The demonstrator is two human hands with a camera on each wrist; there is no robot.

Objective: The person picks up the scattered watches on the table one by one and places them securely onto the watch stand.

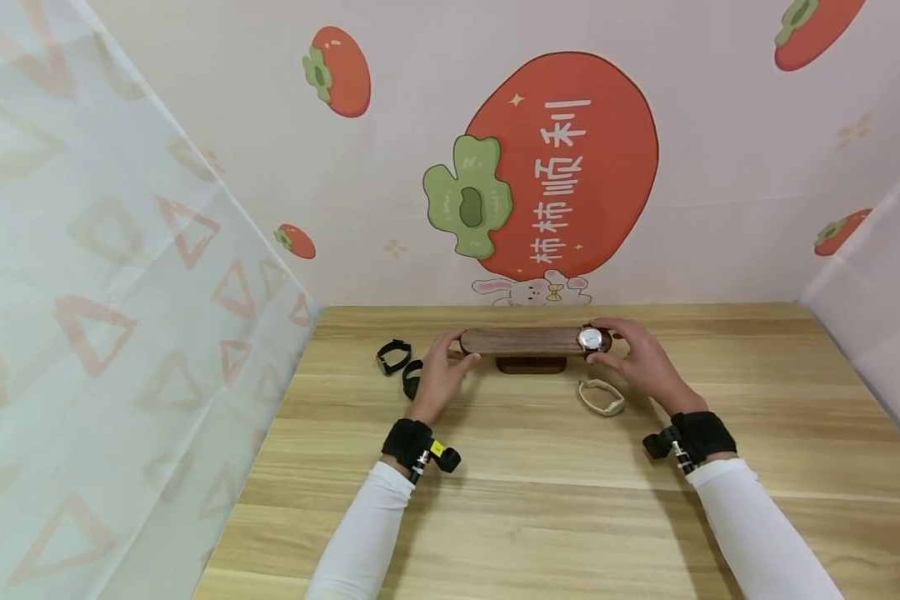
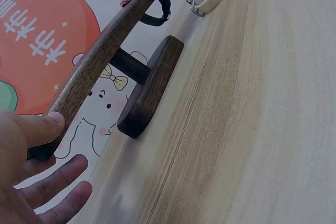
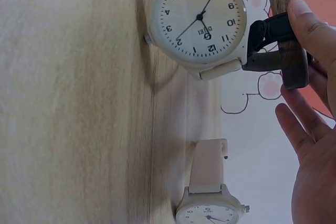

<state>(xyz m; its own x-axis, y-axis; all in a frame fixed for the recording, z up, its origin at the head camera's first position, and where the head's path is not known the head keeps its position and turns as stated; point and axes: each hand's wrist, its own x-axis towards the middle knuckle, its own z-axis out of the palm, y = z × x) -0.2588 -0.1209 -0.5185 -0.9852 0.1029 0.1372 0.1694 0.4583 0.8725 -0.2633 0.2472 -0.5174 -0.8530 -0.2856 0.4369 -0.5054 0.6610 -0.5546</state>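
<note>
On the wooden table [image 1: 540, 450], near the back wall with its persimmon print, stands a dark wooden watch stand [image 1: 528, 341]: a horizontal bar on a short post and an oval base. The left hand [image 1: 441, 372] holds the bar's left end, thumb on top and the other fingers spread loosely beneath, as the left wrist view shows. The right hand [image 1: 641, 357] is at the bar's right end, its fingers pinching a dark-strapped watch [image 1: 592, 338] with a pale round dial; the strap loops around the bar close to the tip, so this watch looks threaded on but perhaps not yet pushed to its final place.

By my reading, the work of hanging watches on the stand is at an early stage. One watch is on the bar. Three pieces lie off it: a cream-strapped watch [image 1: 602, 397] on the table just in front of the right hand, and two black bands [image 1: 393, 356] [image 1: 412, 378] on the table beside the left hand; whether these are watches or fitness bands I cannot tell. The right wrist view shows the cream watch's white dial [image 3: 198, 20] lying close to the bar's end, with a second pale dial [image 3: 209, 209] at the lower edge that appears to be a reflection in the glossy wall.

Most of the bar's length is bare.
</note>
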